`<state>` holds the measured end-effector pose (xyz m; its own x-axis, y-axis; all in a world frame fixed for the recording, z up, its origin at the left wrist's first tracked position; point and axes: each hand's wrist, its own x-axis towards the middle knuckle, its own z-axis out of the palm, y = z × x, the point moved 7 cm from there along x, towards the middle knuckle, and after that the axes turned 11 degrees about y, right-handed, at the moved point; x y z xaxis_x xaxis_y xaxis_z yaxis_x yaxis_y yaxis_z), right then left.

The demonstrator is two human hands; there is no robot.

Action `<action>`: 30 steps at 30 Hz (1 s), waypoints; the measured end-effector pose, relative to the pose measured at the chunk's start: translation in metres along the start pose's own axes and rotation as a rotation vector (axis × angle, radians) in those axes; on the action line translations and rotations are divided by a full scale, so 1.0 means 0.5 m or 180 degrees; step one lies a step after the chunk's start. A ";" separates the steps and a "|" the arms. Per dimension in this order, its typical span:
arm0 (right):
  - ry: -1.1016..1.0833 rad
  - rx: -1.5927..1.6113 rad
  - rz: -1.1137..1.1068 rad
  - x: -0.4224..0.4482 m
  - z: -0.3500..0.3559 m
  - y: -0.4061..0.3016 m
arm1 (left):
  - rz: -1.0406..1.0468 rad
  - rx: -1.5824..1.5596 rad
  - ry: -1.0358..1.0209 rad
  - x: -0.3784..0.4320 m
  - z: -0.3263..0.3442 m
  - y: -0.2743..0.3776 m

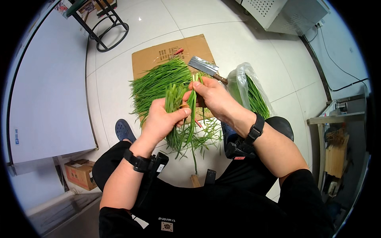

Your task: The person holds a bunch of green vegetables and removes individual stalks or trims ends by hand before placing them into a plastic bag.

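My left hand [162, 117] is closed around a bundle of green garlic chives [174, 96], their cut ends pointing up and the leaves hanging down. Between the thumb and fingers of my right hand [208, 90] a few loose chive stalks [192, 102] are pinched near their pale ends, and one long leaf trails toward my lap. A large pile of chives [162, 81] lies beyond my hands on a flattened cardboard sheet [143, 62]. To its right a cleaver [205, 66] rests on the cardboard, its wooden handle toward my right wrist.
A clear plastic bag [242, 86] with more chives stands on the tiled floor at right. Chive scraps [205, 134] are scattered between my feet. A red strip [178, 51] lies on the cardboard. A stool [110, 35] stands far left, beside a white cabinet [50, 89]; shelving [336, 119] is at right.
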<state>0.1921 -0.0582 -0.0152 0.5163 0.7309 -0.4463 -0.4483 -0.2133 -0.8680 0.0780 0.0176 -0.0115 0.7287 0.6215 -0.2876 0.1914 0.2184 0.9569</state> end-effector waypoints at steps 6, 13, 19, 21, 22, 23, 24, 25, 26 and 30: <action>0.0724 -0.0274 -0.0608 0.029 -0.074 -0.064 | -0.0345 0.0044 -0.0458 -0.011 -0.021 0.019; 0.1277 0.0286 -0.1309 0.008 -0.150 -0.146 | -0.0557 0.0074 0.0349 0.002 -0.085 0.002; 0.0878 -0.0600 -0.0858 -0.013 -0.102 -0.126 | -0.0742 -0.0274 -0.0213 -0.005 -0.059 -0.007; 0.0515 -0.0953 -0.0598 -0.019 -0.051 -0.096 | -0.0808 -0.0335 -0.0303 -0.009 -0.057 -0.006; 0.0314 -0.1010 -0.0609 -0.013 -0.039 -0.070 | -0.0862 -0.0404 -0.0396 -0.009 -0.048 -0.008; 0.0113 -0.1067 -0.0619 -0.007 -0.026 -0.045 | -0.0916 -0.0472 -0.0490 -0.009 -0.040 -0.011; -0.0029 -0.0934 -0.0542 -0.012 -0.011 -0.036 | -0.0976 -0.0537 -0.0563 -0.011 -0.036 -0.013; -0.0171 -0.0800 -0.0466 -0.016 0.004 -0.029 | -0.1013 -0.0533 -0.0634 -0.012 -0.031 -0.014; -0.0222 -0.0692 -0.0649 -0.004 0.011 -0.012 | -0.1049 -0.0530 -0.0705 -0.013 -0.026 -0.016; -0.0631 -0.0873 -0.0320 -0.017 0.038 -0.007 | -0.1062 -0.0693 -0.1071 -0.020 0.001 -0.011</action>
<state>0.1751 -0.0514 -0.0042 0.3843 0.8630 -0.3279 -0.1759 -0.2802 -0.9437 0.0698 0.0098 -0.0138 0.8293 0.2228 -0.5125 0.3343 0.5371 0.7745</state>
